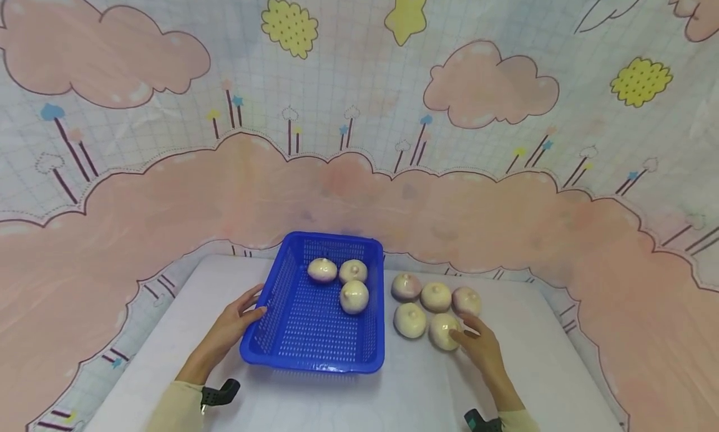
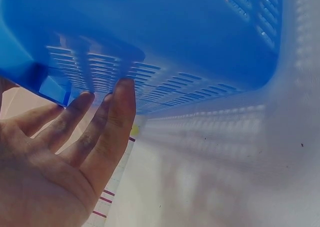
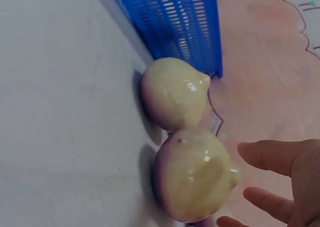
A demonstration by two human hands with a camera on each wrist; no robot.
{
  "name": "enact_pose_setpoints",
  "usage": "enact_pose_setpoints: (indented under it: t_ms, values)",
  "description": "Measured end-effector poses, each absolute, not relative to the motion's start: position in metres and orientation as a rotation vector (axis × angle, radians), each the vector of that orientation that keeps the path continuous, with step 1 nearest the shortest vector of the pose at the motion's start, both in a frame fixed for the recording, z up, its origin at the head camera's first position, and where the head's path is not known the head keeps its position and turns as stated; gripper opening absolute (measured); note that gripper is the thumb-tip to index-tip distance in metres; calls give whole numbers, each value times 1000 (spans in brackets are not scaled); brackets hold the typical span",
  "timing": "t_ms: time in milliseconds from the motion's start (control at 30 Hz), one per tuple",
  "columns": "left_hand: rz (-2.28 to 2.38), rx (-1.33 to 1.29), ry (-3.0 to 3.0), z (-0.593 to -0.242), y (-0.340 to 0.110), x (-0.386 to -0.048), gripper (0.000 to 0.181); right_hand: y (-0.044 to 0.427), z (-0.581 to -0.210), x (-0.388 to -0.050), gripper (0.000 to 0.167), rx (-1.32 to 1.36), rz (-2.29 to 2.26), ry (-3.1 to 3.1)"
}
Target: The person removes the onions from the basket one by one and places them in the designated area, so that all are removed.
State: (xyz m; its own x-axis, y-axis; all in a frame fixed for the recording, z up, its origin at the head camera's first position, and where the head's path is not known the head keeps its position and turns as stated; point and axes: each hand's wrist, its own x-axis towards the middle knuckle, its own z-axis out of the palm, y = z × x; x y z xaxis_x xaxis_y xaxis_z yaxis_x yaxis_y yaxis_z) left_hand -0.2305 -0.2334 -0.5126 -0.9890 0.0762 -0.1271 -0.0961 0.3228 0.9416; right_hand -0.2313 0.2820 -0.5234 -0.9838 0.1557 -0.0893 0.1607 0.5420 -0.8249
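A blue plastic basket (image 1: 314,364) with slotted walls lies left of centre on the white table. My left hand (image 1: 233,323) holds its left rim; in the left wrist view, the fingers (image 2: 112,132) lie against the slotted outer wall. Inside, toward the far end, are three round white-and-purple turnips (image 1: 354,297). Several more turnips (image 1: 410,320) sit in two rows to the right of the basket. My right hand (image 1: 482,344) is at the nearest turnip (image 1: 444,331), its thumb and fingers spread. The right wrist view shows a gap between the fingertips and that turnip (image 3: 195,174).
White cloth covers the table (image 1: 505,369). Behind it hangs a patterned backdrop (image 1: 359,195) with pink clouds, reaching down to the table's far and side edges. Dark devices are strapped on both wrists, over pale sleeves (image 1: 176,407).
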Motion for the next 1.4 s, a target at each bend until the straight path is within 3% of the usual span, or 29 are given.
enact_pose_setpoints:
  t_ms: [833,1400]
  values:
    - [1727,-30,2449,-512,-232,-229,71,246,-462,-215,50,90,-1851,2716]
    - [1730,-54,2448,-509,-230,-227,71,208,-453,-216,56,-82,-2054,2399]
